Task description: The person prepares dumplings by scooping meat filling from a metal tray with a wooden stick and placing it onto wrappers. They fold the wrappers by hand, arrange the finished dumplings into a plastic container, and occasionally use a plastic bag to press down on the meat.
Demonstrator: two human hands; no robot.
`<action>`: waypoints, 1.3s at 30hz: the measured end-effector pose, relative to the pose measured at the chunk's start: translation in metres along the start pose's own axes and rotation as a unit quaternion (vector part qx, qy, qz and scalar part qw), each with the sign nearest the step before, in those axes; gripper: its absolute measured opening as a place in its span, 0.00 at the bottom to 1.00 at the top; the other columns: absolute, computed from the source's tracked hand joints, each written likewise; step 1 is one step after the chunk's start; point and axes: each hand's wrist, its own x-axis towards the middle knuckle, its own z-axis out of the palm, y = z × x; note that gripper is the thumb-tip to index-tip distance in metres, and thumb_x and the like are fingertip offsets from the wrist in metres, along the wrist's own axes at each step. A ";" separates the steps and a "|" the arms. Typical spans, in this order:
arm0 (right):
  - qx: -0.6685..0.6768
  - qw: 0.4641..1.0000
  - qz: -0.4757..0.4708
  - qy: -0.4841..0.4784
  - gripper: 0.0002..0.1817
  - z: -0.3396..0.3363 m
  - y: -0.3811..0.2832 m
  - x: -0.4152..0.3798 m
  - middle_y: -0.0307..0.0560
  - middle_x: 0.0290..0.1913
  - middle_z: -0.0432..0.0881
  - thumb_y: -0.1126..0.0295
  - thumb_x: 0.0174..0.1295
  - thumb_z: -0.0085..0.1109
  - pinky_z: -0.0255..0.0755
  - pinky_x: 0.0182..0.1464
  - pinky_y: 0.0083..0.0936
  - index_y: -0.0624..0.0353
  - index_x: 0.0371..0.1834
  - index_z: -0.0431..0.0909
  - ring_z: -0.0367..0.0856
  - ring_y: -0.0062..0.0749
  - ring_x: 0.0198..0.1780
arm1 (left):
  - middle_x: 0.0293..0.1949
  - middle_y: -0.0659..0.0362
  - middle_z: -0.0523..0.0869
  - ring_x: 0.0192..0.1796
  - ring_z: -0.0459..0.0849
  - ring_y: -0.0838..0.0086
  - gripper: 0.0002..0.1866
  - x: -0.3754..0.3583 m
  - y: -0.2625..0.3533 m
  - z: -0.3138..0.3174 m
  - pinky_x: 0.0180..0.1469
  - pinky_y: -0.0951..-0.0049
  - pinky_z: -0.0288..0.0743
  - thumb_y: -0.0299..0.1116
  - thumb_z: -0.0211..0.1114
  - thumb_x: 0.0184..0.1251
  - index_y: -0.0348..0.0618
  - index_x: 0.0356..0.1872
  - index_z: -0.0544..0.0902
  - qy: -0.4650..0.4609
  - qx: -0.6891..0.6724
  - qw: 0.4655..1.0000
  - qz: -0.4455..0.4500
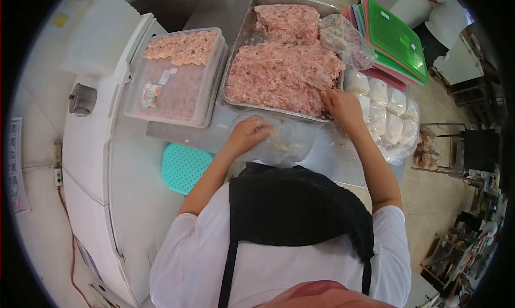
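My right hand [342, 108] is at the near right corner of a metal tray [229, 88] heaped with pinkish ground meat [284, 75]. Its fingers are curled down at the meat's edge, and what they grip is hidden. Lower and to the left, my left hand [251, 134] has its fingers bent together above a sheet of clear plastic [300, 134]. Pale yellowish scraps [288, 147] lie on that plastic beside the fingertips. Whatever the left fingers hold is too small to name.
Left of the tray stands a clear plastic box [206, 112] with rows of filled meat pieces. A crumpled plastic bag [346, 40], stacked coloured lids [397, 40] and bagged white packs [394, 107] sit at right. A turquoise perforated stool [185, 166] is lower left; another person [448, 18] stands behind.
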 end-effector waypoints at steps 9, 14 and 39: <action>0.036 0.995 -0.090 -0.026 0.10 0.000 -0.027 -0.013 0.48 0.27 0.80 0.62 0.64 0.56 0.75 0.32 0.41 0.55 0.29 0.77 0.81 0.46 0.30 | 0.41 0.54 0.83 0.47 0.81 0.60 0.15 0.010 -0.029 0.018 0.50 0.64 0.75 0.35 0.67 0.59 0.44 0.47 0.85 0.018 0.163 0.977 0.139; 0.074 0.991 -0.064 -0.087 0.13 -0.004 -0.034 -0.013 0.50 0.28 0.81 0.60 0.65 0.56 0.74 0.33 0.41 0.58 0.29 0.78 0.81 0.47 0.32 | 0.39 0.54 0.84 0.43 0.83 0.63 0.12 0.012 -0.021 -0.006 0.49 0.67 0.75 0.34 0.65 0.62 0.41 0.44 0.85 0.009 0.011 0.991 0.133; 0.556 0.814 0.154 -0.069 0.13 -0.022 -0.072 0.009 0.30 0.28 0.77 0.62 0.62 0.65 0.61 0.32 0.16 0.61 0.40 0.82 0.69 0.13 0.30 | 0.48 0.60 0.84 0.44 0.84 0.74 0.16 0.054 0.066 -0.008 0.36 0.72 0.80 0.35 0.57 0.73 0.44 0.59 0.79 0.006 -0.475 0.875 -0.097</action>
